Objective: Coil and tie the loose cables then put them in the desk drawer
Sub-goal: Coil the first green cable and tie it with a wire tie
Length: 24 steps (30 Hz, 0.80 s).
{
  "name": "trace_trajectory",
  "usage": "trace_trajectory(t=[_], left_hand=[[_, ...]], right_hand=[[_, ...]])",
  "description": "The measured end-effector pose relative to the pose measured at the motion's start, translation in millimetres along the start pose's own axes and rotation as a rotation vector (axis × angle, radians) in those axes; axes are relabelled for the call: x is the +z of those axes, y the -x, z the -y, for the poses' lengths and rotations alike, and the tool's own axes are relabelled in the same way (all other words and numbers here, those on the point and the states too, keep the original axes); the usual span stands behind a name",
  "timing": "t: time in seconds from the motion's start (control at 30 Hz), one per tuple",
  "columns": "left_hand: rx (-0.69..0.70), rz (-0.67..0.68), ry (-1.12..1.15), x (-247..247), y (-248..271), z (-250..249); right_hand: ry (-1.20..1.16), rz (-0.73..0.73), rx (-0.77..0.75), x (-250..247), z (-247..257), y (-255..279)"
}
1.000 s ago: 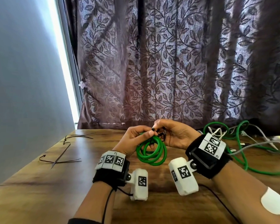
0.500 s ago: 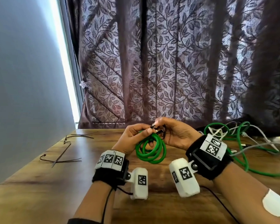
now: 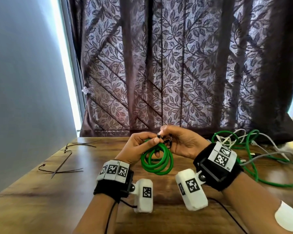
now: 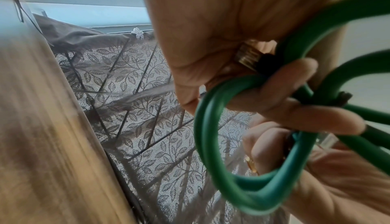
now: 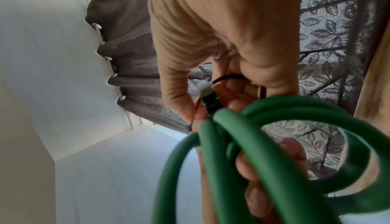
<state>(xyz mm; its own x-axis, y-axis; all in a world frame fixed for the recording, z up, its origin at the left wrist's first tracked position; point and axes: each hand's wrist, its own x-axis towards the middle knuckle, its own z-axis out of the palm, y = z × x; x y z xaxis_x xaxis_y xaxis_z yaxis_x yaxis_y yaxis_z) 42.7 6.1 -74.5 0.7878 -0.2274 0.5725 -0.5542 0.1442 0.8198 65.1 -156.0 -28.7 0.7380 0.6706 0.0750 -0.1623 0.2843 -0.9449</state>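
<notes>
A coiled green cable (image 3: 156, 159) hangs between both hands above the wooden desk (image 3: 41, 200). My left hand (image 3: 139, 146) grips the top of the coil (image 4: 213, 127), fingers curled around its loops. My right hand (image 3: 179, 142) pinches a thin black tie (image 5: 223, 77) at the top of the coil (image 5: 263, 127), beside the cable's black plug (image 5: 211, 102). The hands meet at the coil's top. No drawer is in view.
Several black zip ties (image 3: 64, 159) lie on the desk at the left. A loose tangle of green cables (image 3: 254, 157) and grey-white cables (image 3: 269, 154) spreads over the desk at the right. A leaf-patterned curtain (image 3: 176, 65) hangs behind the desk; a wall runs along the left.
Both hands have lifted the coil slightly, and the fingers have shifted at its top. The grips are unchanged.
</notes>
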Motion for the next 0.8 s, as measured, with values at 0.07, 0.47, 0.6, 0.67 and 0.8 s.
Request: trace_trajectory(t=[0.07,0.47,0.6,0.67,0.8], left_hand=[[-0.004,-0.001,-0.011,0,0,0],[-0.038,0.006,0.010,0,0,4],[-0.048,-0.025,-0.014,0,0,6],[-0.037,-0.073,-0.045,-2,-1,7],[0.040,-0.174,-0.138,-4,-6,8]], right_hand=[[0.033,0.018,-0.013,0,0,1],[0.175,0.142,-0.157,-23,-2,-8],[0.381,0.072,-0.252,-21,3,-6],[0.550,0.069,-0.359,-18,7,-4],[1.197,-0.005,-0.693,-11,15,-3]])
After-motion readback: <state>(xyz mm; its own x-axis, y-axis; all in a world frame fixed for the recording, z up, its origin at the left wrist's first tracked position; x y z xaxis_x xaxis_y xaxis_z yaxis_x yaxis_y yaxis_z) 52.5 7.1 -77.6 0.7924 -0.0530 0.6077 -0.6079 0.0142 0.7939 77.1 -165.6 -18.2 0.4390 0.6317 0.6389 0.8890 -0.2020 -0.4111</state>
